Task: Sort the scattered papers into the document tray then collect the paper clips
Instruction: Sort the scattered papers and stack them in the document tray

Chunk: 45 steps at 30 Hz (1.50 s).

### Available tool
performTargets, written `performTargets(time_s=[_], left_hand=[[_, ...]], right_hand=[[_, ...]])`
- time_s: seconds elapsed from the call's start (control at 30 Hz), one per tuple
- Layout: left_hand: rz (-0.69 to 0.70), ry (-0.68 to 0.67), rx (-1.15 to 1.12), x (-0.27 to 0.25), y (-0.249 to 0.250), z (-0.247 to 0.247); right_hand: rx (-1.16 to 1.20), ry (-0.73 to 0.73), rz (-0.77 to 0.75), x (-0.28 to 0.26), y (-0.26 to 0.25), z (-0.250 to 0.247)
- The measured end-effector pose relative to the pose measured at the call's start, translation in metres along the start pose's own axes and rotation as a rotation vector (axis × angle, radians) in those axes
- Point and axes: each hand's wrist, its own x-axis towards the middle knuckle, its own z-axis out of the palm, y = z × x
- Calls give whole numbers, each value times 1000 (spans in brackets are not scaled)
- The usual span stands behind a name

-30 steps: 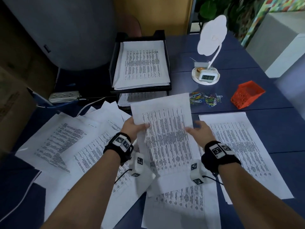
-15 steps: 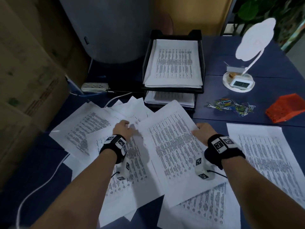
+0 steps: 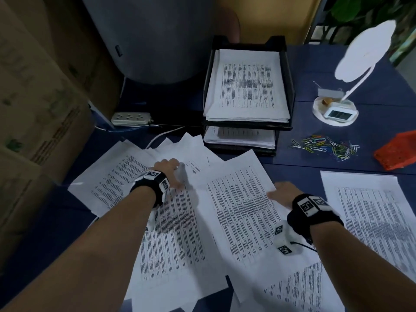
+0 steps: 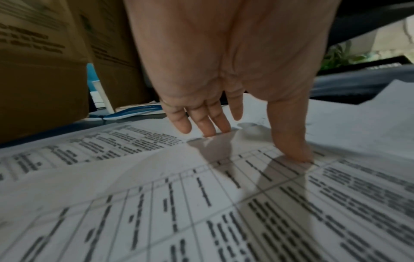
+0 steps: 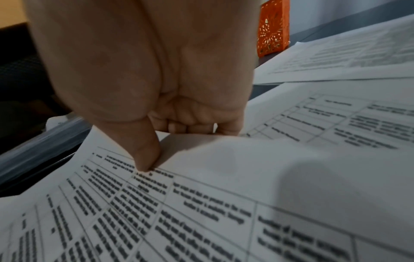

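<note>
- Step in hand, judged: gathering loose sheets from the desk into one bundle for the document tray (image 3: pixel 290 86).
- Right hand (image 3: pixel 284 192): clamped on the right edge of the centre sheet (image 3: pixel 243 212), thumb on top, fingers curled beneath, as the right wrist view shows.
- Left hand (image 3: pixel 167 171): fingers straight and spread, fingertips (image 4: pixel 210 132) and thumb pressing flat on the overlapped sheets (image 3: pixel 126 176) at the left; nothing gripped.
- Advised: pin the left pile flat while sliding the centre sheet across it; square the edges before lifting; keep the grip near the edge to avoid creasing.
- Location of task items: loose sheets fanned over the blue desk (image 3: pixel 371 86) in front of the tray; paper clips (image 3: pixel 326 148) heaped to the right of the tray, near the orange holder (image 3: pixel 396 154), well apart from both hands.
- Count, tray: two tiers, each holding a stack.
- Count, loose sheets: at least seven visible; overlap prevents an exact figure.
- Count, one separate sheet (image 3: pixel 369 212) at far right.
- Count, paper clips: several dozen, too small to tally.
- Count, holders: one.
</note>
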Motion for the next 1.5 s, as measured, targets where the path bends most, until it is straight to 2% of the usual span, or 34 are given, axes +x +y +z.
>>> performTargets(time_s=[0.1,0.17,0.23,0.37,0.57,0.63,0.77,0.97,1.07,1.17,1.2,1.27,1.4,1.5], left_hand=[[38,-70,-64,3,-1,-1],[29,-100,-25,4,1,-5],[57,-92,-36,4,3,-14],[158,-65,-204,0,8,-40],[264,-119,-335,-3,34,-69],[288,-73,-371,-2,49,-66],[230,31,-445,6,81,-48],[218,13,-526,9,114,-27],[269,88,-499,5,130,-25],[307,140,-536,2,143,-28],[322,136,-573,1,145,-29],[314,144,-656,-3,148,-33],[157,441,-596,-5,132,-36],[80,596,-850,-12,113,-29]], right_hand=[[20,19,8,2,1,1],[35,17,34,2,2,0],[56,22,51,0,2,-2],[134,78,63,2,5,-7],[218,128,-4,7,1,-12],[231,108,-30,5,0,-14],[320,33,-45,0,-4,-15],[389,-32,-38,-3,-9,-10],[529,-17,-3,-10,-9,-4],[367,-79,-57,-14,-7,-2],[297,-63,-86,-13,-5,-1],[311,21,-134,-9,0,0],[476,209,-235,-13,8,-5],[659,299,-271,-23,8,-17]])
